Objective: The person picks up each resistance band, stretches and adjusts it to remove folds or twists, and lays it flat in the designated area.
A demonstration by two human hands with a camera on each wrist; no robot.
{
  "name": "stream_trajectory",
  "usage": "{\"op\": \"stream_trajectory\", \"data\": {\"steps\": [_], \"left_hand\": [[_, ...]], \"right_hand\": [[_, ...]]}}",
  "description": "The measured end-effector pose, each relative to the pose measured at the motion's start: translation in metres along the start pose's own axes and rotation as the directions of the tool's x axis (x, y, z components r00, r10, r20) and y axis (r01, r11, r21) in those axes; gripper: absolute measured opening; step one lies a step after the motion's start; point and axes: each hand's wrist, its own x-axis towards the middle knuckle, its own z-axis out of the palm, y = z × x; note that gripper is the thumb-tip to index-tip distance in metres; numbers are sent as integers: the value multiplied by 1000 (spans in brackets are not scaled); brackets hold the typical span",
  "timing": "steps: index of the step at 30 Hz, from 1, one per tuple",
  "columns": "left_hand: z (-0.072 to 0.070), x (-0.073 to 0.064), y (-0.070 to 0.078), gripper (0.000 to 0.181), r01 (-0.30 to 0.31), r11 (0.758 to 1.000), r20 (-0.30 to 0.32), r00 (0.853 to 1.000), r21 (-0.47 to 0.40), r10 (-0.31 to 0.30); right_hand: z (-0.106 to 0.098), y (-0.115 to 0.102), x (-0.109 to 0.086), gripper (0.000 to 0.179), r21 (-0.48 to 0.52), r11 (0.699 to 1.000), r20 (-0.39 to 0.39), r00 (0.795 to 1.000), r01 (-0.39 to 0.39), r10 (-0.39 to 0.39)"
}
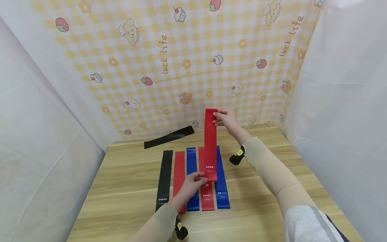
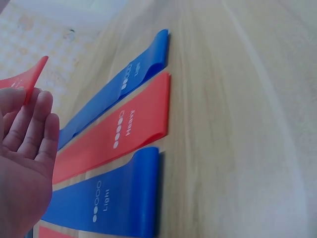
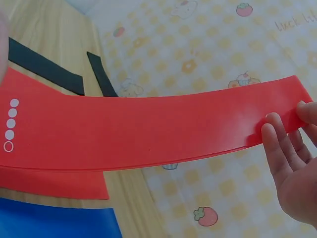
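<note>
My right hand (image 1: 228, 120) pinches the top end of a red resistance band (image 1: 210, 144), printed "Heavy", near the back of the table. The band hangs nearly upright in the head view. Lower down, my left hand (image 1: 191, 184) pinches its bottom end between thumb and fingers, as the left wrist view also shows (image 2: 27, 82). Behind and below it lies another red "Heavy" band (image 1: 207, 203), partly covered. Flanking that one are two blue bands, one on the right (image 1: 223, 198) marked "Light" and one on the left (image 1: 191, 158), partly behind my left hand.
Further left lie a red band (image 1: 179, 168) and a black band (image 1: 165, 174), both partly covered by my left arm. Another black band (image 1: 169, 137) lies slantwise at the table's back edge, before a checked cloth (image 1: 187, 80). White sheets (image 1: 335, 87) hang at both sides.
</note>
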Motion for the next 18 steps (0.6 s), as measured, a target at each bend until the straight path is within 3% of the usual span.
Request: {"op": "stream_trajectory", "data": {"steps": [10,18], "left_hand": [[5,-10,-7,62,-3,1000,-20,1000,-3,3],[1,-15,-8,59,-32,999,-56,998,9,32]], "right_hand": [[-4,20,4,42,-42,997,46,996,-71,73],[-13,31,10,52,-55,992,42,992,-115,117]]}}
